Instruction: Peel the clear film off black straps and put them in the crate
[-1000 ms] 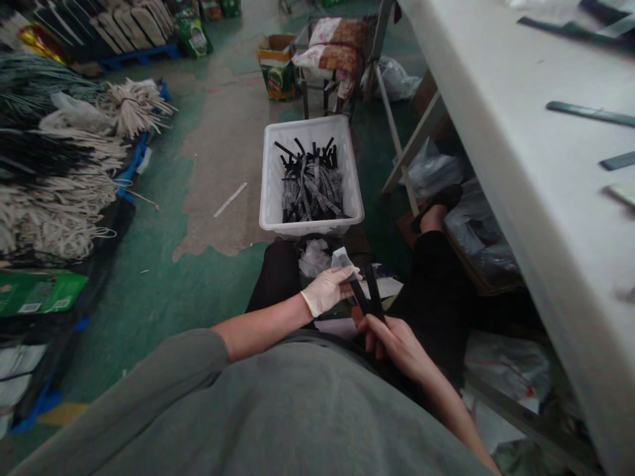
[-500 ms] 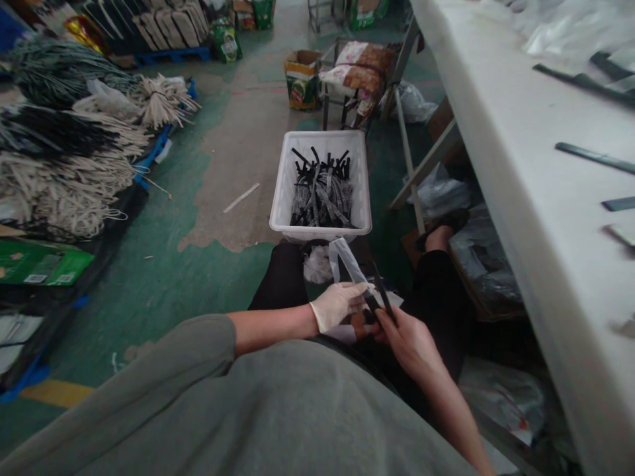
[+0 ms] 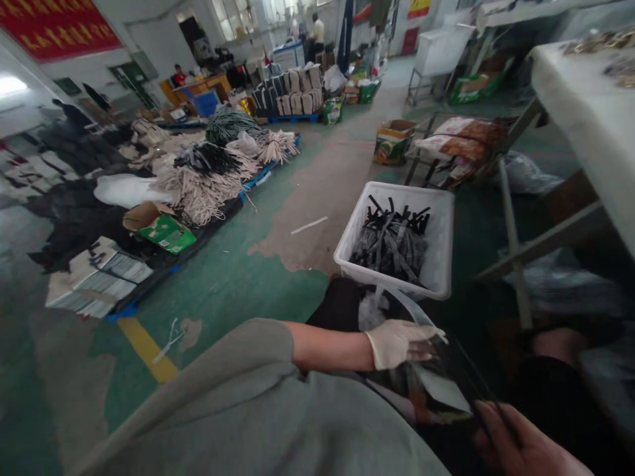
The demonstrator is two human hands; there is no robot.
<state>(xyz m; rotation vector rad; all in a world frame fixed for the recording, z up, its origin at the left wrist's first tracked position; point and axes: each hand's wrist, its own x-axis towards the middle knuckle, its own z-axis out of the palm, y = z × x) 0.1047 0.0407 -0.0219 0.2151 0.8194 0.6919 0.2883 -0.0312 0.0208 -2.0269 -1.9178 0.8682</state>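
My left hand (image 3: 404, 342), in a pale glove, is closed on a clear plastic sleeve (image 3: 411, 311) above my lap. At the bottom right my bare right hand (image 3: 520, 446) grips thin black strips (image 3: 476, 387) that slant up towards the sleeve; the picture is smeared there. A white plastic bin (image 3: 439, 228) full of black strips (image 3: 391, 241) stands on the floor just beyond my knees.
A white table (image 3: 585, 125) with metal legs runs along the right. Piles of cord handles (image 3: 208, 175), boxes and stacked paper (image 3: 99, 277) lie on the green floor to the left. A carton (image 3: 394, 140) and a chair (image 3: 459, 142) stand behind the bin. People work far back.
The view has swung up and to the left, showing the hall. My right hand has drawn back towards the lower right with the black strips; my left hand still holds the sleeve.
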